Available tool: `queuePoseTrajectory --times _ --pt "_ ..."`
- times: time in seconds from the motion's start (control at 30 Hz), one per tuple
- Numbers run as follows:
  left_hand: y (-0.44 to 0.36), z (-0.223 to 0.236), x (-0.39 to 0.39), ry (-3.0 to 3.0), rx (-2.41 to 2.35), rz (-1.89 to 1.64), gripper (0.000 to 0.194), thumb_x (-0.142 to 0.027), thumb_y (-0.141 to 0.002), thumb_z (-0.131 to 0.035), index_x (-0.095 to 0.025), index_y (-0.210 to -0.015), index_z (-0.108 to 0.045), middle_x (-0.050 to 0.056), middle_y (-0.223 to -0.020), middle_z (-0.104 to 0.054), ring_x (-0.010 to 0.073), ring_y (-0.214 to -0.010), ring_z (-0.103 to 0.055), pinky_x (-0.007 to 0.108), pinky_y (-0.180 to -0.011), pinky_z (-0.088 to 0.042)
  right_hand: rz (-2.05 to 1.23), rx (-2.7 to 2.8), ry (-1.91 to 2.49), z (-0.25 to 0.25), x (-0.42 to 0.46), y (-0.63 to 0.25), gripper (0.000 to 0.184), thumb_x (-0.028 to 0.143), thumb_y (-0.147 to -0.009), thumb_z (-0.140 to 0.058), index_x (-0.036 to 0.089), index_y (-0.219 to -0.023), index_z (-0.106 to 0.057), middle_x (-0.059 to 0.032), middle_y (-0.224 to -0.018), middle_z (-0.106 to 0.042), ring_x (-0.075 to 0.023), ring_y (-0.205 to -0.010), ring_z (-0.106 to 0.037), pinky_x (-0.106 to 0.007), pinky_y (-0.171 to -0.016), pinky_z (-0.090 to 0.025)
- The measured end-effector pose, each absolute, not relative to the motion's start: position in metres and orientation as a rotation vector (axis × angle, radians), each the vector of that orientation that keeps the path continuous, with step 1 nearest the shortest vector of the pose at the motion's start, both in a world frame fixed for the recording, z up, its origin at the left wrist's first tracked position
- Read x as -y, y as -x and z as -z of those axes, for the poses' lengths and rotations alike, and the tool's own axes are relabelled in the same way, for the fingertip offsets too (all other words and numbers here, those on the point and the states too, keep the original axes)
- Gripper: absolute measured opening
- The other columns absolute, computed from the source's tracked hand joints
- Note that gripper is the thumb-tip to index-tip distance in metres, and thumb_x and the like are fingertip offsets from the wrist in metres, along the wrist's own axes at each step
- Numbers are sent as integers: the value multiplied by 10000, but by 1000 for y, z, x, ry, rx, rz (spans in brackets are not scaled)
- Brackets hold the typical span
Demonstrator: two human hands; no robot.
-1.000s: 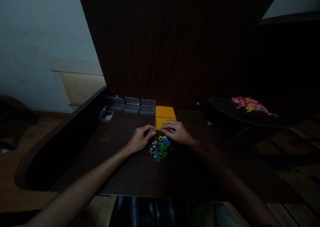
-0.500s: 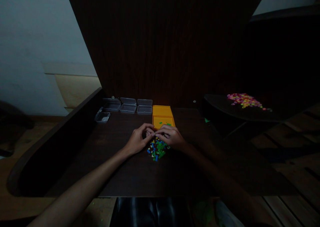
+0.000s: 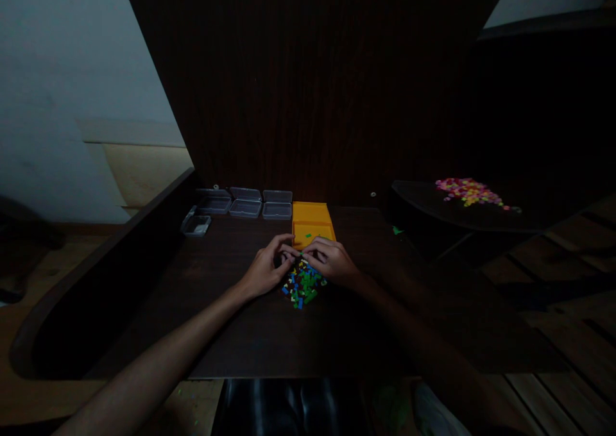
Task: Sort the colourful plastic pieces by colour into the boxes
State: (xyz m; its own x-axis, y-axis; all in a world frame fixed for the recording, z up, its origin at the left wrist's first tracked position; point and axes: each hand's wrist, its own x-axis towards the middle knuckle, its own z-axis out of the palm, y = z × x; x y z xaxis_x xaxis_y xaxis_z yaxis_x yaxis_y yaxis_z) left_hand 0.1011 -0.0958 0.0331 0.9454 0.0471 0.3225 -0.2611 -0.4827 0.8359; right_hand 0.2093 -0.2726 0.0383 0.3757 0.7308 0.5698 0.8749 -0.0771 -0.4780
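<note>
My left hand (image 3: 264, 269) rests over the table at the left edge of a pile of tiny toy building bricks (image 3: 305, 285), mostly green, with blue, yellow and cream ones. Its index finger arches away while the thumb and other fingers curl close together; what lies in them is too small to make out. Facing it from the right, my right hand (image 3: 332, 259) pinches a tiny green brick (image 3: 301, 254) at its fingertips. Just beyond both hands lies an open yellow box (image 3: 312, 213), with a few green bricks in its near half, partly hidden by my right hand.
Clear plastic boxes with raised lids (image 3: 246, 209) line the back left, near a smaller clear box (image 3: 196, 226). A green scrap (image 3: 397, 230) lies to the right. Pink and yellow small pieces (image 3: 469, 192) are heaped on a side shelf. A raised panel (image 3: 96, 295) borders the left.
My fingertips have drawn slightly apart, and a green bit now shows between them. My right hand has shifted a little, covering more of the green bricks in the yellow box.
</note>
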Motion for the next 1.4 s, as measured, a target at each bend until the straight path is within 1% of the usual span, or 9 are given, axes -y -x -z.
queuePoseTrajectory --times 0.1,0.2,0.4,0.63,0.83,1.03,1.23,1.3,1.4 --pt "-101 -33 94 -2132 175 -377 428 -200 -878 -501 -175 -1294 -402 58 -994 -686 144 -880 -639 301 -839 -499 290 1261 1907 -40 277 -218 136 221 -863 -552 178 -820 -673 -26 -728 -613 -125 -586 -518 -243 -584 -431" --pt "-101 -33 92 -2251 175 -375 403 -186 -879 -490 -180 -1277 -425 55 -984 -662 156 -892 -628 323 -877 -495 345 1104 2001 -41 284 -233 137 206 -838 -558 167 -782 -676 -27 -706 -592 -130 -606 -516 -244 -593 -424" --pt "-102 -32 92 -2347 236 -318 354 -164 -881 -466 -184 -1235 -481 50 -925 -646 187 -906 -607 352 -898 -488 294 917 2127 -32 299 -268 121 186 -765 -585 167 -738 -701 -8 -675 -557 -128 -615 -522 -230 -562 -396" --pt "-101 -33 92 -2333 279 -299 424 -110 -830 -484 -197 -1245 -480 44 -944 -652 192 -921 -607 343 -893 -485 259 942 2269 -22 294 -286 121 184 -754 -609 165 -730 -726 -10 -694 -562 -125 -633 -545 -228 -569 -383" --pt "-101 -33 93 -2356 307 -280 420 -103 -847 -457 -189 -1257 -458 46 -948 -650 194 -945 -604 348 -905 -476 302 960 2377 -23 287 -290 128 173 -758 -623 179 -747 -750 -22 -717 -584 -132 -654 -549 -231 -577 -387" --pt "-101 -34 94 -2364 302 -273 388 -111 -864 -445 -185 -1243 -472 46 -938 -637 188 -922 -604 329 -880 -483 268 960 2448 -25 288 -288 131 188 -776 -636 178 -781 -766 -40 -747 -604 -146 -677 -554 -243 -591 -388" --pt "-100 -35 93 -2375 328 -291 421 -69 -852 -429 -180 -1253 -486 46 -952 -633 188 -947 -581 332 -894 -477 316 920 2286 -37 292 -280 159 165 -771 -600 165 -797 -757 -26 -726 -579 -135 -639 -537 -241 -576 -384" --pt "-100 -35 92 -2397 364 -296 444 -35 -841 -399 -176 -1247 -509 56 -979 -632 188 -953 -564 339 -897 -475 264 1024 2168 -39 293 -271 157 171 -779 -594 159 -801 -749 -27 -730 -573 -131 -644 -538 -234 -573 -394" --pt "-99 -35 91 -2438 485 -301 545 44 -770 -370 -195 -1214 -578 62 -1047 -623 195 -1007 -529 353 -927 -459 123 1275 2044 -38 293 -252 143 170 -790 -597 156 -794 -740 -30 -730 -570 -127 -651 -532 -231 -580 -400"
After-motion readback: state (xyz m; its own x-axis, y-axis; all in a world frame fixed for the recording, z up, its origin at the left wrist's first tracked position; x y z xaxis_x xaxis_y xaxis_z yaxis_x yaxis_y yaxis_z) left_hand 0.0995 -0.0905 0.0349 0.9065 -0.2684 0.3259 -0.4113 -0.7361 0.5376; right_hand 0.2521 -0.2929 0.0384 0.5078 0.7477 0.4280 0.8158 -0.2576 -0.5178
